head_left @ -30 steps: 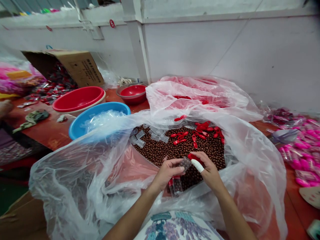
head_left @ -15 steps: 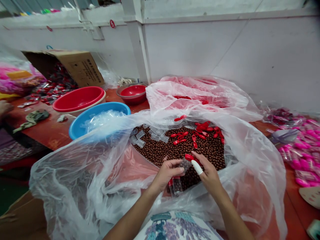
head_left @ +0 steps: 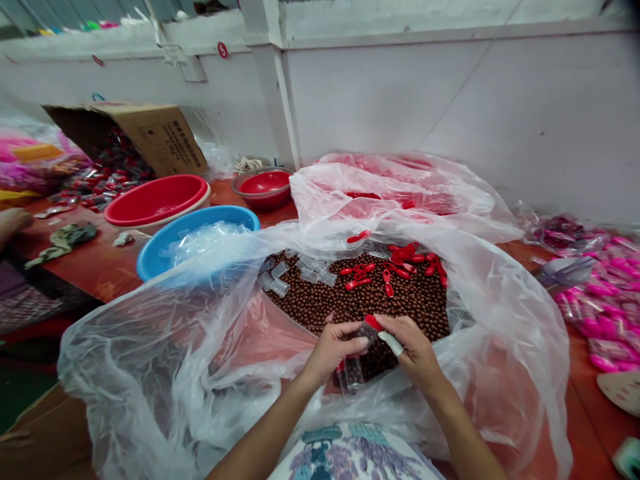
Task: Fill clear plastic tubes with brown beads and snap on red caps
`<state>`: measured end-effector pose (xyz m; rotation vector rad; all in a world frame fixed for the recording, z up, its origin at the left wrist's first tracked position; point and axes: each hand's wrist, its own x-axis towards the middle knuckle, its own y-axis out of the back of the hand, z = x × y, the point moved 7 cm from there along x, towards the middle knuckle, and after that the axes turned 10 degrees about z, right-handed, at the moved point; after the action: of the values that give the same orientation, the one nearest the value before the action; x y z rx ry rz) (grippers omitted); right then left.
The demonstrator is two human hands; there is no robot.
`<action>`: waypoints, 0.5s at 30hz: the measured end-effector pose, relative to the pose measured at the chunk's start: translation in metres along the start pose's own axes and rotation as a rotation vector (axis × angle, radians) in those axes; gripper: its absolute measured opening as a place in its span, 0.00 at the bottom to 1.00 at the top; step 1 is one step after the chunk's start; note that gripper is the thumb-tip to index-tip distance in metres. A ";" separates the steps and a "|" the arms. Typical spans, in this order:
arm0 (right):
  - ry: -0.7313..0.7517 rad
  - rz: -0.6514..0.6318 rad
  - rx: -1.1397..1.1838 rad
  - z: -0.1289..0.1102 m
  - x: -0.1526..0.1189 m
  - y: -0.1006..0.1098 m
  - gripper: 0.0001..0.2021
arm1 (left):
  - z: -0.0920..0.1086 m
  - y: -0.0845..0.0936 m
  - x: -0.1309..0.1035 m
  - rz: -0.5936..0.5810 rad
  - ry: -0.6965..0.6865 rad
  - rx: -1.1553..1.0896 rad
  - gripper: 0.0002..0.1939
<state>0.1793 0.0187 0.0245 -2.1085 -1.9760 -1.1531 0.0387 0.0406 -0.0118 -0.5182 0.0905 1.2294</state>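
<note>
My left hand is closed around a small clear plastic container above a heap of round brown balls. The fingers of my right hand are closed on a red plastic lid at the container's top end, and its thumb wears a white finger cover. Whether the lid is fully seated I cannot tell. Just below my hands lies another clear container with red at its end. Loose red lids and empty clear containers rest on the balls.
A translucent plastic bag spreads around the balls. To the left stand a blue basin of clear containers, a red basin and a tipped cardboard box. Pink packets lie right. Another person's hand is far left.
My right hand has brought the red lid down against the container, and its fingers have drawn together. My left hand stays nearly in place.
</note>
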 end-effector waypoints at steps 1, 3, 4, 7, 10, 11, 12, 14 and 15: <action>0.014 0.000 -0.001 0.000 -0.001 0.000 0.21 | 0.001 0.000 0.000 -0.003 -0.009 0.020 0.21; 0.040 -0.008 -0.004 -0.001 -0.002 0.000 0.23 | 0.004 0.000 -0.001 -0.005 -0.033 0.062 0.21; 0.046 -0.014 -0.009 -0.002 -0.002 0.000 0.25 | 0.005 0.000 -0.002 -0.007 -0.042 0.081 0.21; 0.056 -0.030 -0.016 -0.003 -0.004 0.001 0.30 | 0.007 0.002 -0.003 0.003 -0.058 0.127 0.21; 0.070 -0.032 -0.015 -0.004 -0.004 0.002 0.30 | 0.008 0.003 -0.003 0.010 -0.057 0.144 0.21; 0.066 -0.027 -0.008 -0.005 -0.004 0.002 0.29 | 0.008 0.003 -0.003 0.008 -0.056 0.147 0.22; 0.053 -0.015 0.002 -0.005 -0.004 0.002 0.28 | 0.008 0.003 -0.003 0.006 -0.054 0.149 0.22; 0.009 0.020 0.023 -0.005 -0.004 0.001 0.25 | 0.007 0.002 -0.003 0.011 -0.053 0.148 0.22; -0.013 0.037 0.031 -0.005 -0.005 0.001 0.25 | 0.007 0.001 -0.003 0.017 -0.052 0.142 0.22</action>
<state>0.1777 0.0117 0.0263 -2.1335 -1.9379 -1.0989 0.0351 0.0416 -0.0054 -0.3624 0.1374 1.2426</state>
